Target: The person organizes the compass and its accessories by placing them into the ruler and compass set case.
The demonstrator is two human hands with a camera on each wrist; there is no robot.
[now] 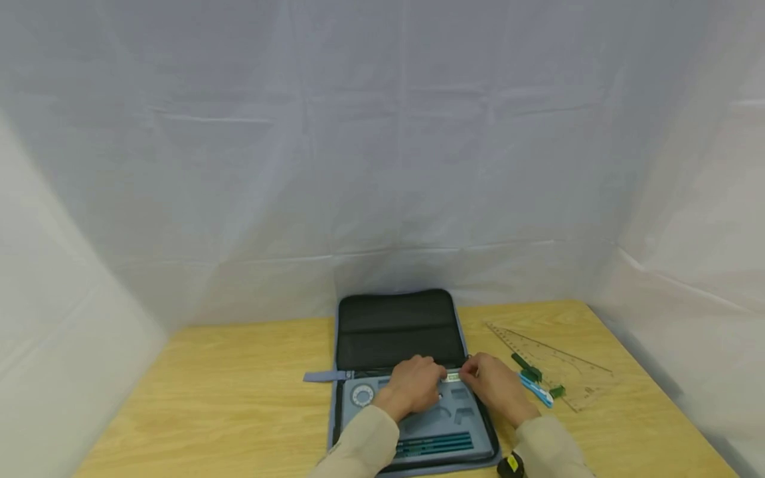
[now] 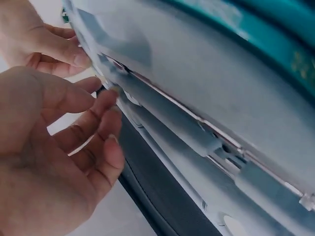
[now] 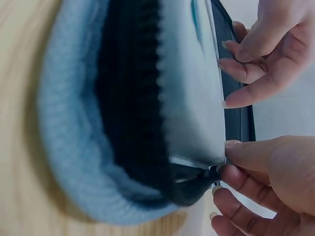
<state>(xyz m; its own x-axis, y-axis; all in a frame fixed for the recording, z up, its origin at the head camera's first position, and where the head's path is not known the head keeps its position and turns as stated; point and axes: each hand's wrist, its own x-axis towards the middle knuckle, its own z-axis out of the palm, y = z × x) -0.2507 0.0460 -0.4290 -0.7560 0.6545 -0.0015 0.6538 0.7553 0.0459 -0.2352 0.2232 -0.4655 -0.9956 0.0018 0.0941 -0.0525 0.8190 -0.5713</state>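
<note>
A zip case (image 1: 394, 330) lies unfolded, its grey-blue tray (image 1: 478, 428) towards the person. My left hand (image 1: 414, 385) is over the tray's upper part, fingers loosely bent; in the left wrist view its fingertips (image 2: 113, 96) are beside the tray edge and nothing shows between them. At the tray's upper right corner is my right hand (image 1: 496, 385), thumb and fingers at the rim in the right wrist view. Whether it pinches something there is hidden. Between the hands sits a small pale strip (image 1: 452, 376). A thin metal tool (image 2: 197, 118) lies in a tray slot.
Dark green pencils (image 1: 436, 443) and a white ring-shaped dial (image 1: 362, 396) lie in the tray. Right of the case are a clear set square (image 1: 558, 362), a green piece (image 1: 527, 367) and a blue-and-white tool (image 1: 536, 390). A strap (image 1: 325, 376) sticks out left.
</note>
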